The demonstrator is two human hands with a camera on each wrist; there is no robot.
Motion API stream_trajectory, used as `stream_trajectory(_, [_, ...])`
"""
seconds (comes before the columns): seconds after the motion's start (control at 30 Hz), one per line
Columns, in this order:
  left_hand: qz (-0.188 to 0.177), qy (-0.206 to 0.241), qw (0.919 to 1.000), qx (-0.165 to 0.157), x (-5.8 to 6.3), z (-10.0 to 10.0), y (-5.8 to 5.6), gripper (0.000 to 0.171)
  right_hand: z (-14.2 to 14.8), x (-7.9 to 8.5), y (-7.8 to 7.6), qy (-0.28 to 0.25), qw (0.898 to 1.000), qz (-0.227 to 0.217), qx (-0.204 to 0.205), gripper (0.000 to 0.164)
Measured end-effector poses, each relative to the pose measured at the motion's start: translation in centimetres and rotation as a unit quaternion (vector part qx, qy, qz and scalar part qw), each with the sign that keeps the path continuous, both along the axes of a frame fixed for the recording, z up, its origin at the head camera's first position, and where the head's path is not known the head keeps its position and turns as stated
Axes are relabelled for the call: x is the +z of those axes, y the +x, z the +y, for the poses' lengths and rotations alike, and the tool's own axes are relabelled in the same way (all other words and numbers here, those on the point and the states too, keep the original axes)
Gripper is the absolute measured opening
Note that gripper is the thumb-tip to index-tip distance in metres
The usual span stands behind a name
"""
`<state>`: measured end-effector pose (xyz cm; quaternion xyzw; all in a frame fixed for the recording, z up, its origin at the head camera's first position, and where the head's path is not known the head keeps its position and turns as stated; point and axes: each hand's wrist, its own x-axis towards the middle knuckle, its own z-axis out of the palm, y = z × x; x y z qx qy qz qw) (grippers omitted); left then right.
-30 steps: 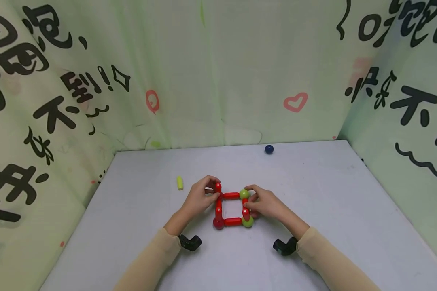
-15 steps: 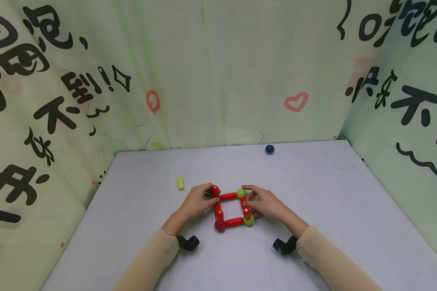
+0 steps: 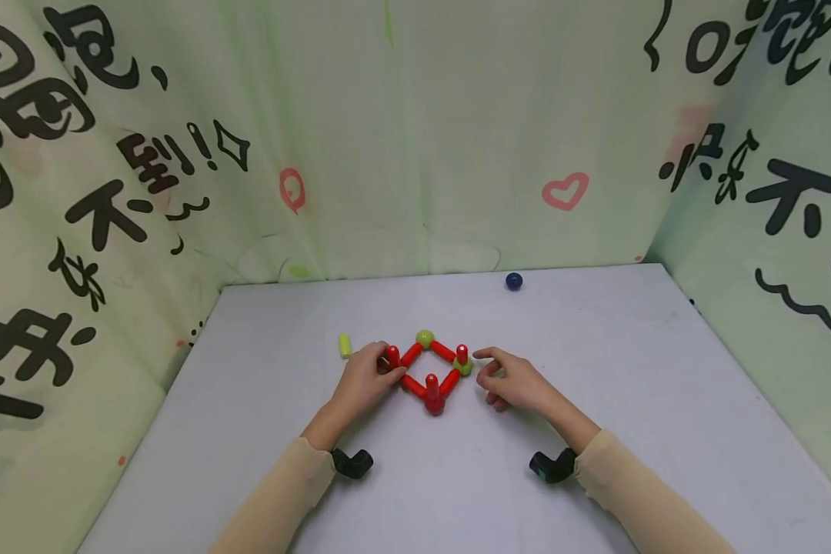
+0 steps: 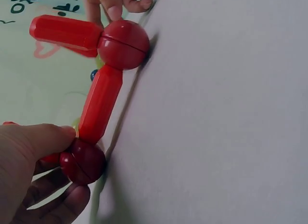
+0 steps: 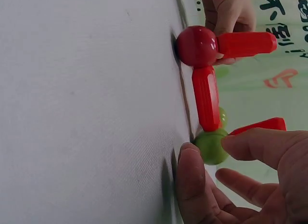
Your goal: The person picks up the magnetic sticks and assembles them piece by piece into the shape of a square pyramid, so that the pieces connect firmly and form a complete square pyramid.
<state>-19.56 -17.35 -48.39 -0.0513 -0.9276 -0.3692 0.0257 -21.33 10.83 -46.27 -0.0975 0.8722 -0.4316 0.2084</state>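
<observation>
Red rods and balls join into a diamond-shaped magnetic stick-and-ball frame on the table. A dark red ball (image 3: pixel 435 405) marks its front corner, with green balls at the right (image 3: pixel 463 367) and back (image 3: pixel 425 338). Upright red rods stand on the front (image 3: pixel 432 386), right (image 3: pixel 462 353) and left (image 3: pixel 393 355) corners. My left hand (image 3: pixel 367 378) pinches the left corner's red ball (image 4: pixel 86 164) between thumb and fingers. Just right of the frame, my right hand (image 3: pixel 515 382) is held with loosely bent fingers, nothing in them; its thumb overlaps the green ball (image 5: pixel 211 148) in the right wrist view.
A short yellow-green rod (image 3: pixel 345 345) lies behind my left hand. Near the table's back edge sits a dark blue ball (image 3: pixel 514 281). Printed cloth (image 3: pixel 485 138) hangs round the back and sides of the white table (image 3: pixel 595 338).
The frame has turned counterclockwise, seen from above, from square-on to a diamond. My left hand moved slightly left with its corner; my right hand has let go of the right side.
</observation>
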Motion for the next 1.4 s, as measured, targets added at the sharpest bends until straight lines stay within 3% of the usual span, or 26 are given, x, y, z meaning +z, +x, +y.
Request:
stream_trajectory(0.17, [0.014,-0.008,0.9998,-0.008,0.1,0.6,0.7,0.022,-0.2,0.0,-0.2,-0.002,1.000,0.000,0.000,0.055])
stream_trajectory(0.3, [0.009,-0.011,0.9991,-0.039,0.0,1.3,1.5,0.028,-0.3,-0.3,-0.4,-0.004,1.000,0.007,0.004,0.060])
stream_trajectory(0.5, [-0.063,0.010,0.9913,-0.116,0.5,1.3,2.5,0.040,-0.2,-0.8,-0.5,-0.013,1.000,0.020,0.012,0.057])
stream_trajectory(0.6, [-0.094,0.020,0.9865,-0.133,1.2,0.2,2.4,0.039,-0.3,-0.9,-0.5,-0.012,1.000,0.027,0.011,0.055])
stream_trajectory(0.7, [-0.096,0.017,0.9899,-0.103,2.2,-1.5,1.6,0.029,-0.4,-0.9,-0.5,-0.011,1.000,0.028,0.009,0.055])
stream_trajectory(0.83, [-0.040,-0.018,0.9990,-0.004,3.2,-3.9,0.1,0.014,-0.5,-0.8,-0.5,-0.012,1.000,0.024,0.004,0.057])
stream_trajectory(0.93, [-0.014,-0.052,0.9966,0.062,3.5,-5.4,-0.9,0.019,-0.6,-0.8,-0.4,-0.015,1.000,0.022,0.001,0.058])
stream_trajectory(1.0, [-0.025,-0.063,0.9938,0.088,3.5,-6.0,-1.5,0.028,-0.7,-0.7,-0.3,-0.017,1.000,0.020,0.000,0.058])
stream_trajectory(1.2, [-0.072,-0.072,0.9892,0.106,2.4,-6.5,-2.7,0.050,-0.8,-0.7,-0.2,-0.019,1.000,0.013,-0.005,0.059])
stream_trajectory(1.4, [-0.062,-0.085,0.9910,0.082,1.3,-5.7,-3.1,0.039,-0.9,-0.6,0.0,-0.017,1.000,0.010,-0.007,0.059])
